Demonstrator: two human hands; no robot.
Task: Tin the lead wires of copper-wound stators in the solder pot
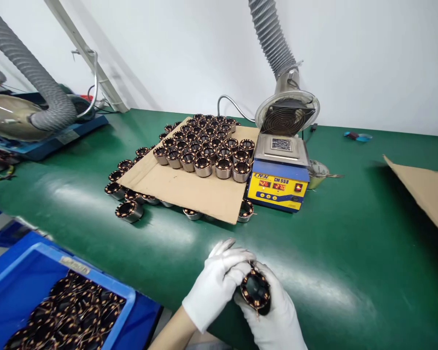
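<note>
Both my hands wear white gloves and meet at the near edge of the green table [350,253]. Between them is one motor stator [256,290], a dark ring with copper windings. My right hand [277,316] cups it from below and my left hand [219,284] grips its upper left side with bent fingers. Farther back, a cardboard sheet [190,187] carries several rows of the same stators [204,146]. More stators sit under the sheet's edges, and one [129,211] lies loose on its left.
A blue bin [18,287] full of stators sits at the near left. A yellow and blue solder pot [280,177] stands right of the cardboard under a grey extraction hose [273,43]. Another hose [29,68] hangs far left. A second cardboard piece [427,192] lies at right.
</note>
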